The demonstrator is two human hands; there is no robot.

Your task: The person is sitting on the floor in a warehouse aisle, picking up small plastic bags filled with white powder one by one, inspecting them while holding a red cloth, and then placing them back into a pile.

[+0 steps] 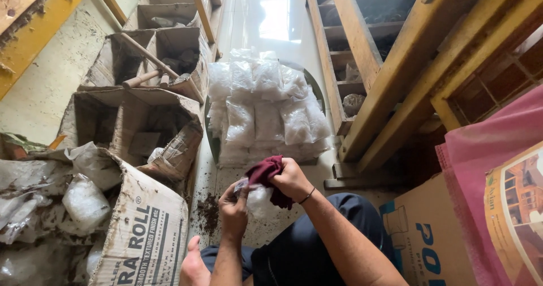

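Our left hand [233,209] fingers pinch a small clear bag [257,200]; our right hand [291,178] fingers squeeze a dark red cloth [266,170] on it.

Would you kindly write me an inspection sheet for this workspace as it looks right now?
Surface: pale floor, glossy further off, with dark crumbs of dirt near the person's knee.
Job's things: a small clear plastic packet and a maroon cloth, both held over the lap.
Clutter: a tub heaped with clear packets; open cardboard boxes at left, one with a wooden-handled tool; crumpled plastic bags.
Grippers: left hand grips the packet; right hand presses the cloth on it.
Cables: nothing seen.
Surroundings: wooden shelving at right, a printed carton, pink fabric.
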